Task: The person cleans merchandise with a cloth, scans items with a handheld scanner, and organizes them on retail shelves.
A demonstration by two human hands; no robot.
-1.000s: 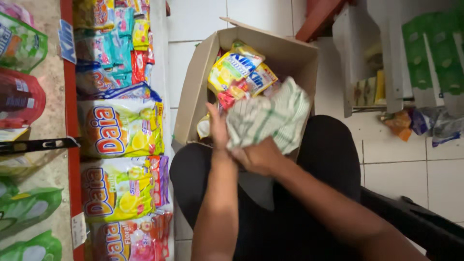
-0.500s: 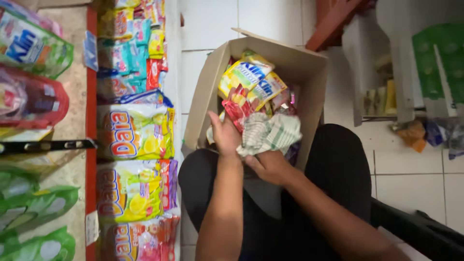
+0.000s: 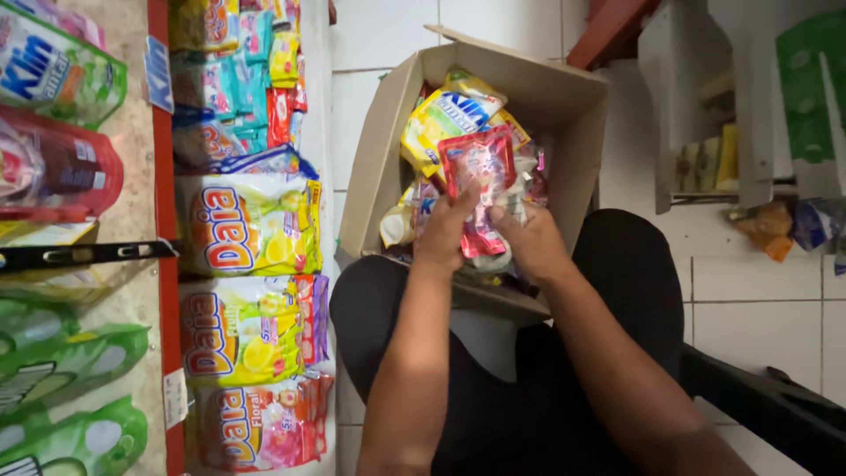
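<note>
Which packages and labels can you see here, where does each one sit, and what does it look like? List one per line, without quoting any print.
Red and pink sachet: flat, held upright over the box by both hands, left, right.
Yellow and blue pouch: inside the cardboard box, behind the sachet.
Yellow bags: stacked on the floor, left of the box.
Green pouches: on the shelf, bottom left.
Blue label: on the red shelf edge.

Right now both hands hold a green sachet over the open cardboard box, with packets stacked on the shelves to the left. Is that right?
Not quite: the sachet is red and pink, not green, as the head view shows. The left hand and right hand do hold it over the open cardboard box, with packets stacked at left.
</note>
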